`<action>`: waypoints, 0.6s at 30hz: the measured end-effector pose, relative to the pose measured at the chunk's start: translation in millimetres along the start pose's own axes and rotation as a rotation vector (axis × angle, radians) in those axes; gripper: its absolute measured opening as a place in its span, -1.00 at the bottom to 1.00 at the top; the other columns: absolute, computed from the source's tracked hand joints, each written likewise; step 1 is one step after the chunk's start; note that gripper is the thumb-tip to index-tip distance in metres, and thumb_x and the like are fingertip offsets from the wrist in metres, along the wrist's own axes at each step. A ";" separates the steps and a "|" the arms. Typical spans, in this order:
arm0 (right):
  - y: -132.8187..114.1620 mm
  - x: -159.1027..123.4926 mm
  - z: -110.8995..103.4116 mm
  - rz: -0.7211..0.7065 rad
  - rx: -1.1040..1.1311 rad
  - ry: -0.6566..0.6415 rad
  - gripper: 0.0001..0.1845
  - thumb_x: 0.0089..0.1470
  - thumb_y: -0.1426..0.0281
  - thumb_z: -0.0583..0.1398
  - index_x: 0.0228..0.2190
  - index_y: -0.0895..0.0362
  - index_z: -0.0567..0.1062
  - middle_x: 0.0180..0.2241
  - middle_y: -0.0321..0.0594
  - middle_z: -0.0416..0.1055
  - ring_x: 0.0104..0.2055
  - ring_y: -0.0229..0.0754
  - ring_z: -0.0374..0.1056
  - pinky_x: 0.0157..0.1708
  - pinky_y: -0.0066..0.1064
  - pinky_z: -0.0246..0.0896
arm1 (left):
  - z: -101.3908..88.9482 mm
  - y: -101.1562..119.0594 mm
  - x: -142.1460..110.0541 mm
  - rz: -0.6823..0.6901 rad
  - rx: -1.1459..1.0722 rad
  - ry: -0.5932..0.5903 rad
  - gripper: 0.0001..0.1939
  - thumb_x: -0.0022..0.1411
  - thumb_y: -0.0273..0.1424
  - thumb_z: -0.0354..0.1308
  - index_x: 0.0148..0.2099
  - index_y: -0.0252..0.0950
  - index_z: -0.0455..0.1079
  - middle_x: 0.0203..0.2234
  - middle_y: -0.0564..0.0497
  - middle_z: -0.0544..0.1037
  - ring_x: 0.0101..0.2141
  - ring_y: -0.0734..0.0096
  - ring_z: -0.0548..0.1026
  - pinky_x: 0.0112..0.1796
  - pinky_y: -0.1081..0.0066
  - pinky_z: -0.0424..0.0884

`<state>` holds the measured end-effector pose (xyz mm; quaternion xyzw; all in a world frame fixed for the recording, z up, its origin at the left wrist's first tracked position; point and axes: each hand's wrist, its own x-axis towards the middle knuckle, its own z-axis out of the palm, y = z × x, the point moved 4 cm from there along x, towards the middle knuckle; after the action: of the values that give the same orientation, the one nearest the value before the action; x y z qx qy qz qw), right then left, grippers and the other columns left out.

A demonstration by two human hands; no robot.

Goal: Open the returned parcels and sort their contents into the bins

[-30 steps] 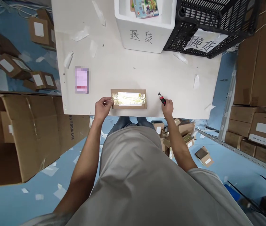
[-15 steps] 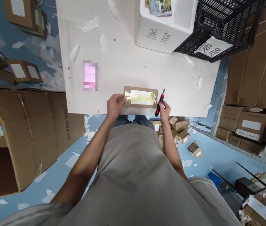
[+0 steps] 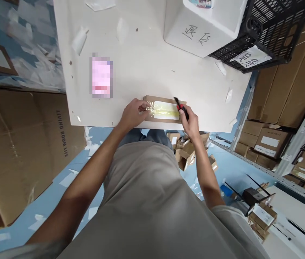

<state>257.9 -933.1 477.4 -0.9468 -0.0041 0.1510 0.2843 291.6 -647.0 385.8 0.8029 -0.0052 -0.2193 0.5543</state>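
Observation:
A small cardboard box [image 3: 165, 98] lies near the table's front edge, with a white label and shiny clear tape across its top. At its left end, the curled fingers and thumb of my left hand [image 3: 134, 113] grip the box. My right hand [image 3: 190, 121] is closed around a red and black utility knife [image 3: 185, 112] over the box's right end. The knife's dark tip points up and to the left, above the label. Whether the blade touches the box I cannot tell.
A white foam bin [image 3: 203, 32] and a black plastic crate [image 3: 273, 36] stand at the back right. A blurred pink item [image 3: 102, 77] lies on the white table [image 3: 141, 64] at left. A large carton [image 3: 33, 144] stands left; paper scraps and boxes litter the blue floor [image 3: 63, 194].
My right hand has brought the knife left, from beside the box to over its right end, tilting its tip leftward. My left hand stays at the left end. The camera view has shifted.

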 end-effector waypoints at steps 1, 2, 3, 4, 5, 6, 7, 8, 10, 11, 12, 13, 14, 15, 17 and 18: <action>-11.6 2.9 0.3 -0.031 -0.029 -0.042 -0.33 0.66 -0.02 -0.08 0.40 0.08 0.50 0.25 0.04 0.63 0.23 0.10 0.57 0.20 -0.13 0.49 | -0.7 -1.5 0.2 0.003 -0.010 -0.011 -0.71 0.31 -0.35 0.34 0.06 -0.18 0.68 -0.12 -0.04 0.59 -0.15 0.23 0.62 0.11 0.12 0.64; -22.1 5.8 2.0 -0.062 -0.068 -0.095 -0.34 0.67 -0.01 -0.08 0.39 0.07 0.52 0.26 0.02 0.63 0.25 0.10 0.56 0.22 -0.15 0.48 | -1.4 -3.1 0.1 0.006 -0.021 -0.021 -0.71 0.31 -0.34 0.35 0.06 -0.18 0.69 -0.11 -0.04 0.60 -0.14 0.22 0.62 0.11 0.12 0.64; -31.1 8.6 4.8 -0.089 -0.119 -0.157 -0.35 0.68 0.00 -0.07 0.39 0.06 0.54 0.26 0.00 0.63 0.26 0.10 0.56 0.21 -0.18 0.47 | -1.9 -4.6 -0.2 0.008 -0.034 -0.031 -0.72 0.30 -0.34 0.36 0.05 -0.17 0.69 -0.10 -0.04 0.61 -0.13 0.21 0.63 0.11 0.12 0.64; -38.4 11.5 8.3 -0.110 -0.182 -0.226 -0.36 0.68 0.02 -0.08 0.40 0.05 0.53 0.24 -0.01 0.65 0.23 0.09 0.57 0.17 -0.22 0.47 | -2.2 -6.0 -0.8 0.009 -0.047 -0.039 -0.72 0.30 -0.33 0.36 0.05 -0.17 0.69 -0.10 -0.04 0.61 -0.12 0.20 0.63 0.11 0.12 0.63; -44.1 14.3 11.8 -0.123 -0.252 -0.290 -0.37 0.69 0.04 -0.09 0.42 0.04 0.52 0.20 -0.03 0.65 0.20 0.07 0.58 0.11 -0.26 0.46 | -2.3 -7.1 -1.6 0.011 -0.061 -0.045 -0.71 0.30 -0.33 0.37 0.06 -0.16 0.69 -0.09 -0.04 0.62 -0.11 0.20 0.63 0.12 0.12 0.63; -48.8 17.2 15.2 -0.132 -0.324 -0.349 -0.38 0.70 0.07 -0.09 0.44 0.03 0.51 0.17 -0.04 0.66 0.15 0.06 0.59 0.04 -0.30 0.45 | -2.3 -7.9 -2.4 0.012 -0.073 -0.049 -0.71 0.30 -0.34 0.38 0.06 -0.16 0.70 -0.09 -0.04 0.62 -0.11 0.20 0.63 0.12 0.11 0.63; -53.0 20.2 18.3 -0.141 -0.392 -0.402 -0.39 0.70 0.09 -0.09 0.47 0.02 0.48 0.14 -0.05 0.65 0.12 0.05 0.58 -0.02 -0.32 0.42 | -2.2 -8.4 -3.3 0.013 -0.083 -0.050 -0.70 0.29 -0.35 0.38 0.06 -0.16 0.70 -0.08 -0.04 0.62 -0.11 0.20 0.63 0.13 0.11 0.63; -57.0 23.0 20.9 -0.153 -0.452 -0.450 -0.39 0.71 0.11 -0.09 0.49 0.01 0.45 0.13 -0.05 0.64 0.11 0.04 0.57 -0.07 -0.34 0.39 | -2.0 -8.6 -4.1 0.014 -0.090 -0.050 -0.70 0.29 -0.36 0.38 0.06 -0.16 0.70 -0.08 -0.04 0.62 -0.11 0.20 0.63 0.13 0.10 0.63; -64.6 28.4 25.0 -0.175 -0.547 -0.523 -0.39 0.71 0.13 -0.10 0.53 -0.01 0.40 0.14 -0.04 0.62 0.11 0.04 0.56 -0.12 -0.34 0.33 | -1.6 -8.1 -5.8 0.017 -0.105 -0.047 -0.70 0.28 -0.38 0.37 0.06 -0.15 0.70 -0.07 -0.04 0.62 -0.11 0.20 0.64 0.14 0.09 0.63; -68.0 30.6 26.4 -0.182 -0.582 -0.549 -0.38 0.72 0.12 -0.12 0.54 -0.02 0.38 0.15 -0.03 0.61 0.10 0.05 0.55 -0.13 -0.33 0.31 | -1.3 -7.6 -6.5 0.018 -0.114 -0.046 -0.70 0.28 -0.39 0.37 0.06 -0.14 0.71 -0.07 -0.04 0.62 -0.11 0.20 0.64 0.14 0.09 0.63; -71.1 32.6 27.3 -0.185 -0.613 -0.568 -0.37 0.72 0.12 -0.13 0.55 -0.02 0.37 0.15 -0.01 0.60 0.10 0.06 0.55 -0.14 -0.32 0.29 | -1.1 -7.2 -7.1 0.018 -0.123 -0.044 -0.70 0.28 -0.39 0.36 0.06 -0.14 0.71 -0.06 -0.04 0.62 -0.10 0.20 0.64 0.14 0.09 0.63; -73.9 34.1 27.9 -0.186 -0.639 -0.579 -0.37 0.72 0.11 -0.14 0.55 -0.03 0.37 0.15 0.00 0.59 0.09 0.07 0.55 -0.14 -0.31 0.28 | -0.9 -6.9 -7.6 0.018 -0.132 -0.042 -0.70 0.29 -0.39 0.36 0.06 -0.14 0.70 -0.05 -0.04 0.62 -0.09 0.20 0.63 0.14 0.10 0.64; -76.2 35.3 28.1 -0.185 -0.660 -0.585 -0.36 0.72 0.10 -0.16 0.55 -0.04 0.37 0.15 0.00 0.59 0.08 0.08 0.55 -0.14 -0.30 0.28 | -0.7 -6.8 -8.0 0.016 -0.138 -0.040 -0.69 0.29 -0.38 0.36 0.07 -0.14 0.70 -0.05 -0.04 0.62 -0.08 0.19 0.63 0.14 0.10 0.64; -78.1 36.1 28.1 -0.184 -0.678 -0.589 -0.35 0.72 0.09 -0.16 0.55 -0.04 0.36 0.15 0.01 0.58 0.08 0.08 0.54 -0.14 -0.29 0.28 | -0.3 -7.0 -8.2 0.014 -0.141 -0.037 -0.68 0.29 -0.38 0.36 0.08 -0.14 0.70 -0.05 -0.04 0.62 -0.08 0.19 0.63 0.14 0.10 0.64; -80.7 36.7 27.6 -0.179 -0.705 -0.596 -0.35 0.72 0.09 -0.18 0.56 -0.05 0.34 0.16 0.02 0.58 0.08 0.09 0.54 -0.14 -0.28 0.27 | 0.8 -7.9 -8.2 0.012 -0.143 -0.034 -0.68 0.29 -0.37 0.36 0.09 -0.14 0.70 -0.06 -0.04 0.62 -0.09 0.20 0.63 0.14 0.10 0.64; -81.5 36.6 27.2 -0.174 -0.716 -0.599 -0.34 0.72 0.09 -0.18 0.57 -0.06 0.33 0.17 0.03 0.57 0.08 0.10 0.53 -0.13 -0.28 0.27 | 1.5 -8.5 -8.1 0.011 -0.144 -0.034 -0.68 0.29 -0.37 0.36 0.08 -0.15 0.70 -0.06 -0.04 0.61 -0.10 0.20 0.63 0.14 0.09 0.64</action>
<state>291.4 -846.8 489.5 -0.8961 -0.2172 0.3821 -0.0620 281.8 -643.0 380.6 0.7570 -0.0032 -0.2293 0.6118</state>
